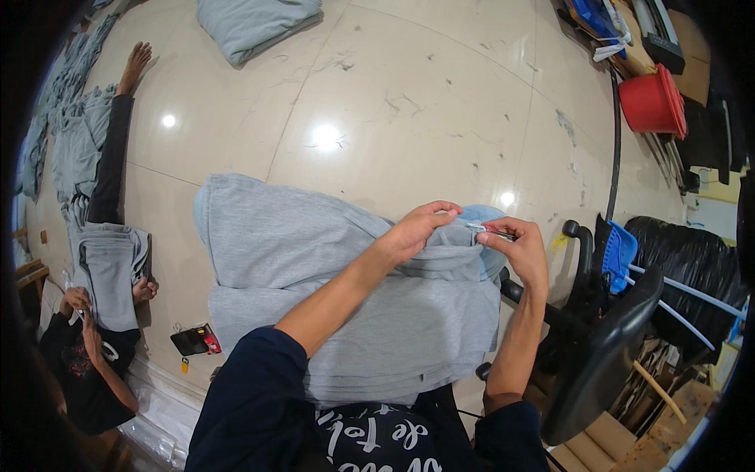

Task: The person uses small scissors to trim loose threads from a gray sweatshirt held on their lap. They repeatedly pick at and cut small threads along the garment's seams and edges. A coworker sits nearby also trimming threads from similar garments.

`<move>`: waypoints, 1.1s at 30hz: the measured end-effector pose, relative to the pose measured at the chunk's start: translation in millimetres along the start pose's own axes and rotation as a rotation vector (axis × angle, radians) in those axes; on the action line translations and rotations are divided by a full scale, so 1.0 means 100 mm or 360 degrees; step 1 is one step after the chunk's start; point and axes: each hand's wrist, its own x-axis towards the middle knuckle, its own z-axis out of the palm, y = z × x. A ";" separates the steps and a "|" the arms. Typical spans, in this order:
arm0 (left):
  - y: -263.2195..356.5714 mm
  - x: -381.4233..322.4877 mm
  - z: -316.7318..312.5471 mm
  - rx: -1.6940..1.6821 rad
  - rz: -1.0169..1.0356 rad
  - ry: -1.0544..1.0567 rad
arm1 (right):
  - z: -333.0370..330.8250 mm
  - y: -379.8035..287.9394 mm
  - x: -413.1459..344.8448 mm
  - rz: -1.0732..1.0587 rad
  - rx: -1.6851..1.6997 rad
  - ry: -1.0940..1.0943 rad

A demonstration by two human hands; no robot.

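Grey knit fabric pieces lie layered across my lap, with light blue cloth showing beyond their right edge. My right hand holds a small cutting tool, apparently thread snips, with red on it and a metal tip pointing left. That tip is at the far right edge of the fabric. Just to its left, my left hand grips the fabric edge between thumb and fingers. Its lower fingers are hidden, and any thread there is too fine to make out.
Folded grey fabric lies ahead on the tiled floor. At left, another person sits with grey garments. A black-and-red box lies near my left. A black chair, blue dustpan and red bucket stand at right.
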 end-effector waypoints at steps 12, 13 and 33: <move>-0.03 0.02 -0.02 0.0028 0.0042 -0.0050 | 0.02 0.01 -0.01 0.0005 0.0017 0.0043; -0.02 0.01 -0.01 0.0015 0.0034 -0.0028 | 0.03 0.01 -0.01 -0.0005 0.0023 0.0053; 0.01 -0.03 0.12 0.0898 0.0776 0.0171 | 0.58 0.58 -0.26 -0.0322 0.0430 0.0873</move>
